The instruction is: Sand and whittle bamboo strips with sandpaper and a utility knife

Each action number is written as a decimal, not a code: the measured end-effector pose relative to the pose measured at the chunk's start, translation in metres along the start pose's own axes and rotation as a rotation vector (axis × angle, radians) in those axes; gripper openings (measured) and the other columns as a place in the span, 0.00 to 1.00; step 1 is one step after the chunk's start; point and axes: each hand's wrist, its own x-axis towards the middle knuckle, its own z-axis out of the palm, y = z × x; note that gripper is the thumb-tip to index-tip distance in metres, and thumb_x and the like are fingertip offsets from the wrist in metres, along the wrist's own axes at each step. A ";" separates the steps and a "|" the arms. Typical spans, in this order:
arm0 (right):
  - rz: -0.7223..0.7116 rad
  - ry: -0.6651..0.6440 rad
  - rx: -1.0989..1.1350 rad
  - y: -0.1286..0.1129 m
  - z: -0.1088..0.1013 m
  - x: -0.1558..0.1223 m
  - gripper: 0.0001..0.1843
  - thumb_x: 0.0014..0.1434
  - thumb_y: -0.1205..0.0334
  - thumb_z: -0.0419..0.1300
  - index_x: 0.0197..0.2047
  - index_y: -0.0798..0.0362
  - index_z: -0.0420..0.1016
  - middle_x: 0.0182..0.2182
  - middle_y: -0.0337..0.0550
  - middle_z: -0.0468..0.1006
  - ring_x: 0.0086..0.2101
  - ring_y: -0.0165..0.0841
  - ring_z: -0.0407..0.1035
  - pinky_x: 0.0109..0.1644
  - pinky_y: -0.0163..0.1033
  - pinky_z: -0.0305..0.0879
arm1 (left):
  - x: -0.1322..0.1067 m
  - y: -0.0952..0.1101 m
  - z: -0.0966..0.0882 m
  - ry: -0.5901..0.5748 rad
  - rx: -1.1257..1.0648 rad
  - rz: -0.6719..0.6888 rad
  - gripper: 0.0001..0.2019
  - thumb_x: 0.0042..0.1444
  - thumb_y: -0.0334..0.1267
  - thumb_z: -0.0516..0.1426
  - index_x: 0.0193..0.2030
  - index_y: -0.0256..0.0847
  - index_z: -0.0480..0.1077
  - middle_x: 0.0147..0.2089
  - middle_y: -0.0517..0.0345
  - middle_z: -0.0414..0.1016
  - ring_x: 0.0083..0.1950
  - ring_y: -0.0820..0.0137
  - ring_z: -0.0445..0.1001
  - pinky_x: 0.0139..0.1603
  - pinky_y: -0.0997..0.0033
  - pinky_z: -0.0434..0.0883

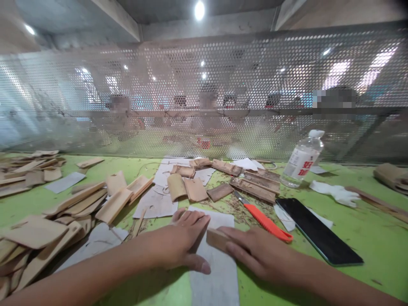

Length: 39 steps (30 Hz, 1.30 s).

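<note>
My right hand [255, 248] grips a short tan bamboo piece [218, 241], thumb and fingers along its sides. The piece stands on a grey-white strip of paper [213, 284] lying on the table in front of me. My left hand [181, 238] is spread over the left side of the strip, thumb apart from the fingers, holding nothing. Beyond my right hand lies a craft knife with an orange handle [266, 219], its blade pointing up and left. Ahead of my hands are curved bamboo pieces [195, 189], some pale and some dark brown, among shavings.
More bamboo pieces [35, 231] are heaped on the green table [350, 221] at left. On the right lie a black phone [318, 231], a clear bottle [301, 161] and a white glove [334, 192]. A perforated metal screen [204, 127] closes the far edge, with people behind it.
</note>
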 end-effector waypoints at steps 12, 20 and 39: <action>0.000 0.074 0.049 0.001 0.001 -0.001 0.25 0.75 0.47 0.44 0.66 0.44 0.69 0.46 0.46 0.83 0.38 0.40 0.76 0.44 0.42 0.67 | -0.001 0.001 -0.001 0.028 -0.011 0.020 0.51 0.58 0.67 0.60 0.77 0.36 0.49 0.71 0.33 0.58 0.73 0.37 0.53 0.71 0.34 0.50; 0.038 0.132 0.124 0.005 0.002 0.001 0.25 0.74 0.45 0.46 0.66 0.43 0.71 0.50 0.46 0.83 0.42 0.43 0.76 0.48 0.44 0.68 | 0.000 -0.003 0.003 0.038 0.001 0.021 0.50 0.58 0.67 0.60 0.76 0.37 0.50 0.71 0.33 0.58 0.72 0.36 0.54 0.70 0.34 0.52; 0.039 0.071 0.169 0.010 0.007 0.002 0.28 0.73 0.44 0.48 0.72 0.41 0.64 0.56 0.46 0.81 0.47 0.46 0.77 0.52 0.48 0.69 | -0.002 0.001 0.000 0.005 0.023 0.003 0.52 0.59 0.69 0.58 0.78 0.38 0.45 0.73 0.33 0.54 0.75 0.38 0.49 0.72 0.35 0.49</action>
